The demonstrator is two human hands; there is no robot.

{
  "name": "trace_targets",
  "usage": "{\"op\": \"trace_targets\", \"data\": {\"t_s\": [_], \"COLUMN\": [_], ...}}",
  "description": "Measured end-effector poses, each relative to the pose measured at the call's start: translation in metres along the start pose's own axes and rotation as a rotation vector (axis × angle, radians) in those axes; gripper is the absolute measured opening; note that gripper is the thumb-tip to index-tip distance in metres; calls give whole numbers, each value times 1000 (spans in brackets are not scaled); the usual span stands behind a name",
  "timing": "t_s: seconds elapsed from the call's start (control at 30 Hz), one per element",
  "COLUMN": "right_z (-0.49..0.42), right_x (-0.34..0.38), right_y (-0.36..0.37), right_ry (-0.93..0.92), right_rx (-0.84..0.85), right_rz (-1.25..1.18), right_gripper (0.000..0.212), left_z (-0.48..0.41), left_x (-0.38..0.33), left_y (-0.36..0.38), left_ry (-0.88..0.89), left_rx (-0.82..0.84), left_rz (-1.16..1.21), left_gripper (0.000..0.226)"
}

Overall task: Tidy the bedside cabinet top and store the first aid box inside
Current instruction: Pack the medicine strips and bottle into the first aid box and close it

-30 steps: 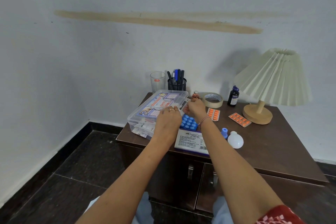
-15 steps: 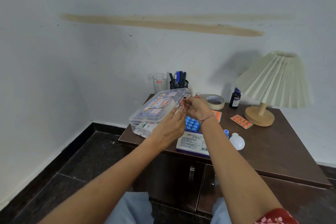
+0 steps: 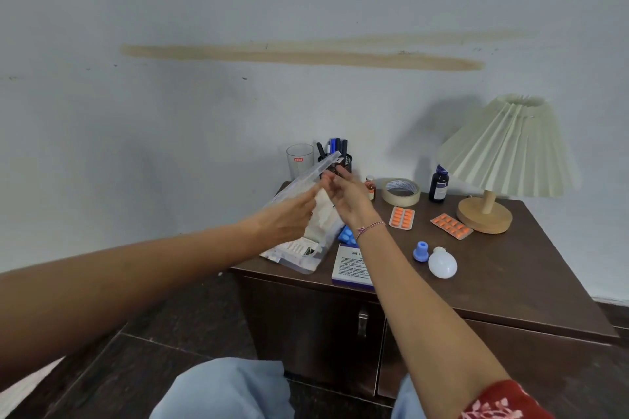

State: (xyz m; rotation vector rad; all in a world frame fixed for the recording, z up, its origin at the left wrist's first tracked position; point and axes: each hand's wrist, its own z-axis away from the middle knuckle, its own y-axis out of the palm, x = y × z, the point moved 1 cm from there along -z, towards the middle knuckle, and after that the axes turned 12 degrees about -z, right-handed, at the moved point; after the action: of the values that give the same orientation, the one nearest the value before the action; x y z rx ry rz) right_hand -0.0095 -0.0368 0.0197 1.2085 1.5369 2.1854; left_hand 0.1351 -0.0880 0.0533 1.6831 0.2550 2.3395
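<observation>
My left hand (image 3: 289,214) presses straight fingers on the tilted first aid box lid (image 3: 308,177) — right hand (image 3: 350,197) fingers spread beside it.

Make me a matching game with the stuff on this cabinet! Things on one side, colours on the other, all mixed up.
Things:
1. light bulb
2. pill strips
3. small cap
4. drinking glass

Colours:
a. blue
b. see-through
c. white
d. orange

Right pairs: 1-c, 2-d, 3-a, 4-b.
</observation>
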Motion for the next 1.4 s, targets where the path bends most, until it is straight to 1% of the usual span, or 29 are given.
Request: {"op": "trace_targets", "data": {"t_s": [0.03, 0.07, 0.13, 0.17, 0.2, 0.27, 0.3, 0.33, 0.4, 0.47, 0.53, 0.57, 0.6, 0.67, 0.77, 0.87, 0.93, 1.03, 1.1, 1.13, 1.23, 1.27, 1.33, 1.4], "right_z": [3, 5, 13, 16, 19, 23, 24, 27, 28, 27, 29, 31, 33, 37, 40, 42, 42, 37, 34, 32, 30, 30, 32, 33], "right_x": [-6, -12, -28, -36, -44, -57, -63, -67, -75, -89, -99, -105, -111, -120, -130, -140, -146, -150, -151, -151, -153, -153, -155, -158], "right_y": [3, 5, 8, 11, 13, 16, 17, 18, 22, 25, 29, 30, 29, 30, 34, 40, 43, 47, 50, 50, 51, 52, 53, 54], "right_ry": [9, 26, 77, 104, 128, 180, 210, 188, 95, 56, -131, -181, -205, -264, -395, -483, -499, -497, -505, -506, -520, -528, -528, -515], "right_rx": [26, 44, 74, 87, 93, 106, 107, 118, 157, 181, 185, 201, 220, 201, 163, 138, 126, 111, 113, 110, 116, 123, 152, 178], "right_rz": [1, 19, 100, 139, 168, 163, 150, 252, 544, 919, 1294, 1344, 1299, 1214, 1224, 1229, 1245, 1244, 1218, 1207, 1190, 1190, 1195, 1195], "right_gripper": [42, 41, 37, 34, 30, 23, 25, 28, 32, 38, 37, 34, 30, 27, 24, 24, 23, 20, 17, 16, 15, 15, 16, 16], "left_z": [3, 6, 16, 19, 21, 21, 20, 19, 20, 17, 14, 14, 15, 17, 26, 32, 40, 55, 66, 70, 79, 80, 83, 83], "left_x": [1, 1, 6, 9, 10, 12, 14, 16, 17, 15, 19, 22, 25, 28, 30, 27, 27, 29, 28, 25, 23, 21, 13, 5], "left_y": [9, 16, 22, 22, 22, 19, 18, 17, 21, 28, 32, 33, 34, 38, 42, 51, 57, 70, 79, 82, 85, 86, 89, 91], "left_ry": [-22, -67, -182, -220, -242, -220, -198, -181, -174, -162, -165, -179, -184, -172, -184, -176, -141, -115, -30, -11, -47, -56, -69, -66], "left_rx": [-25, -92, -205, -209, -210, -218, -229, -244, -247, -215, -189, -179, -150, -72, -40, -33, -59, -199, -190, -222, -385, -386, -337, -277], "left_rz": [78, 149, 218, 247, 266, 278, 289, 323, 379, 452, 523, 557, 606, 694, 727, 720, 674, 498, 401, 347, 230, 223, 239, 284], "left_gripper": [21, 20, 12, 10, 10, 8, 5, 2, 10, 21, 28, 27, 24, 19, 18, 19, 19, 20, 29, 32, 28, 23, 12, 11]}}
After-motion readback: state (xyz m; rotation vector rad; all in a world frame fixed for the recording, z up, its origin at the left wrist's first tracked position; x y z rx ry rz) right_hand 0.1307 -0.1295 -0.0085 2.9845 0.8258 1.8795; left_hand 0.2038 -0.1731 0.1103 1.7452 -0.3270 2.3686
